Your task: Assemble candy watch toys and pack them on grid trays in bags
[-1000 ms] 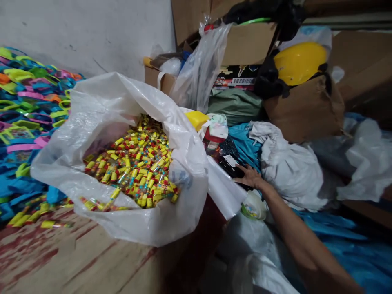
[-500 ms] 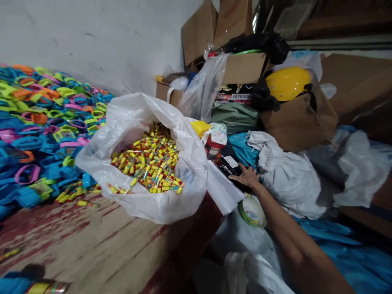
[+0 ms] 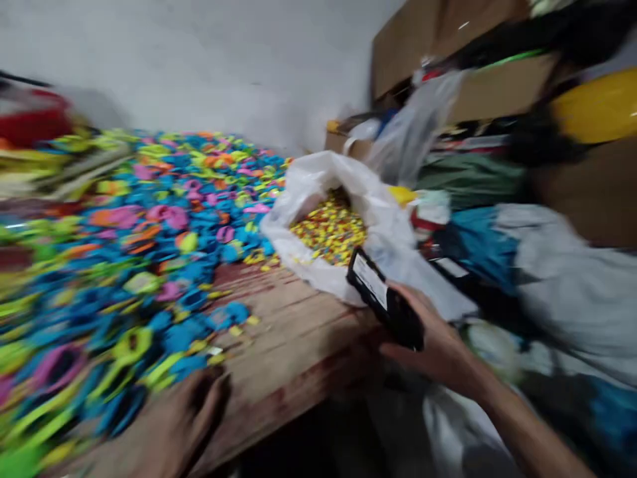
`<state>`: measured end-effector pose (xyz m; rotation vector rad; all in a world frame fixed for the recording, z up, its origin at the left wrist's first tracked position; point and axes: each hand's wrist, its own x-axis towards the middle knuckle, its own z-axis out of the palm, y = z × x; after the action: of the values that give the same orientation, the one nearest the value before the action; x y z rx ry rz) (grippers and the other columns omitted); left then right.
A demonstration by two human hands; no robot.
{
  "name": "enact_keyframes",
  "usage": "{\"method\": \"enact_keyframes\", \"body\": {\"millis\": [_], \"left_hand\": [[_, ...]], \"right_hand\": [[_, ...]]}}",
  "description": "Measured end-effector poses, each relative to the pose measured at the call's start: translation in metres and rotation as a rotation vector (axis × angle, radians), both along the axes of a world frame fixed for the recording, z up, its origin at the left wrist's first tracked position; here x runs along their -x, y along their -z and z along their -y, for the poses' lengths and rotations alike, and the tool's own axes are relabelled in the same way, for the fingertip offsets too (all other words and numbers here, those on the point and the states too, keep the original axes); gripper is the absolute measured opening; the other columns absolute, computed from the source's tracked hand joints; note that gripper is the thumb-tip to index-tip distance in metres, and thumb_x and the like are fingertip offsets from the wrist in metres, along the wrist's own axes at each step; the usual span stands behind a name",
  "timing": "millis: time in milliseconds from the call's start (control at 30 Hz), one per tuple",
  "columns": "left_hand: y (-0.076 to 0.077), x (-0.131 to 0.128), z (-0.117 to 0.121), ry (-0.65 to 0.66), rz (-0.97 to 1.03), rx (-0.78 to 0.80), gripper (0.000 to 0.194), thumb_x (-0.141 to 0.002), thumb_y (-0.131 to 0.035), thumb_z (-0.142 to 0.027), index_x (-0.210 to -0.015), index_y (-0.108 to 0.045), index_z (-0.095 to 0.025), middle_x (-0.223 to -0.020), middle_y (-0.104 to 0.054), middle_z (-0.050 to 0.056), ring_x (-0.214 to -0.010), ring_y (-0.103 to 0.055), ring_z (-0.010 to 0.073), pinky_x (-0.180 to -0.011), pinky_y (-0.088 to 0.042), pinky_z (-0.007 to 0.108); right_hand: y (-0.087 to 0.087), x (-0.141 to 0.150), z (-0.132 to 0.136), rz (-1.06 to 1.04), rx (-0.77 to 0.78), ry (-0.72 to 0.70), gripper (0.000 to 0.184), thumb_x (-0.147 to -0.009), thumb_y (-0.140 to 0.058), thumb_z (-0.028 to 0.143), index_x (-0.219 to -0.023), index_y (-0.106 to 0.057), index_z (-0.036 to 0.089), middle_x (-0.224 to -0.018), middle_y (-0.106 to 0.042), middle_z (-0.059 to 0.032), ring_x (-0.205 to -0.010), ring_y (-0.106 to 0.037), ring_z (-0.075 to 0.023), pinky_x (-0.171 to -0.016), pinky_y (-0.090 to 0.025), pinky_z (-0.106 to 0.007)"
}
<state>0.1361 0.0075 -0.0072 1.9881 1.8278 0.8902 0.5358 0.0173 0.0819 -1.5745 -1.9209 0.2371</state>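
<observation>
My right hand (image 3: 438, 338) is closed on a flat black item with a white label (image 3: 371, 279), its exact kind unclear. It is held up above the table's edge, in front of an open white plastic sack (image 3: 323, 172). Inside the sack lie many small yellow and red capped tubes (image 3: 331, 229). At the lower left, my left hand (image 3: 184, 418) rests low by the table edge, its fingers curled and smeared by motion. Beside it spreads a heap of blue, green, pink and orange plastic toy watches (image 3: 194, 226).
The wooden table (image 3: 283, 338) has worn red paint and a front edge. Cardboard boxes (image 3: 502, 89), a yellow helmet (image 3: 597, 106), a white cloth bundle (image 3: 562, 279) and a roll of tape (image 3: 492, 345) crowd the right side. A pale wall (image 3: 223, 66) stands behind.
My right hand, earlier reaching among the clutter on the right, has come back toward the table with the black labelled item. The view has swung left, and my left hand now shows.
</observation>
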Motion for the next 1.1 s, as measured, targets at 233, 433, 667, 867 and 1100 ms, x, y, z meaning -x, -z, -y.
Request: {"method": "enact_keyframes", "body": {"millis": [233,433,667,867,1100], "left_hand": [[-0.018,0.051,0.069,-0.061,0.906,0.188,0.065,-0.092,-0.032,-0.07,-0.11,-0.066,-0.017,-0.102,-0.072,0.011,-0.09,-0.067,0.0238,-0.082,-0.053,0.036],[-0.009,0.089,0.134,-0.507,1.419,0.101,0.055,-0.075,-0.079,-0.043,-0.121,-0.059,-0.022,-0.108,-0.069,0.004,-0.092,-0.067,0.0164,-0.079,-0.054,0.023],[0.001,0.113,0.136,-0.485,1.217,0.324,0.052,-0.074,-0.077,-0.047,-0.114,-0.061,-0.019,-0.074,-0.063,-0.003,-0.046,-0.049,0.008,-0.037,-0.041,0.017],[0.008,0.081,0.117,-0.434,0.853,0.187,0.058,-0.086,-0.064,-0.037,-0.138,-0.046,-0.022,-0.129,-0.063,0.009,-0.114,-0.062,0.0214,-0.101,-0.048,0.034],[0.004,0.048,0.087,-0.418,0.185,0.12,0.047,-0.092,-0.055,-0.03,-0.137,-0.048,-0.02,-0.13,-0.061,0.012,-0.12,-0.058,0.0269,-0.104,-0.046,0.041]], "right_hand": [[0.052,0.212,0.045,-1.104,1.24,-0.686,0.062,-0.071,-0.061,0.073,-0.111,-0.068,0.027,-0.103,-0.071,-0.0085,-0.103,-0.065,-0.0279,-0.097,-0.046,-0.045],[0.065,0.312,0.052,-0.831,1.375,-0.878,0.08,-0.083,-0.024,0.086,-0.09,-0.068,0.019,-0.081,-0.068,-0.0081,-0.085,-0.065,-0.0239,-0.084,-0.051,-0.042],[0.084,0.321,-0.021,0.023,0.014,-0.626,0.029,-0.095,-0.048,0.032,-0.114,-0.066,0.019,-0.114,-0.065,-0.0113,-0.108,-0.055,-0.0264,-0.096,-0.042,-0.041],[0.111,0.33,-0.073,0.505,-0.23,-0.617,0.046,-0.093,-0.054,0.031,-0.137,-0.054,0.018,-0.117,-0.058,-0.0159,-0.099,-0.048,-0.0316,-0.084,-0.039,-0.044],[0.112,0.286,-0.109,0.506,-0.221,-0.498,0.052,-0.095,-0.044,0.037,-0.141,-0.046,0.013,-0.12,-0.053,-0.0207,-0.103,-0.043,-0.0371,-0.083,-0.035,-0.047]]}}
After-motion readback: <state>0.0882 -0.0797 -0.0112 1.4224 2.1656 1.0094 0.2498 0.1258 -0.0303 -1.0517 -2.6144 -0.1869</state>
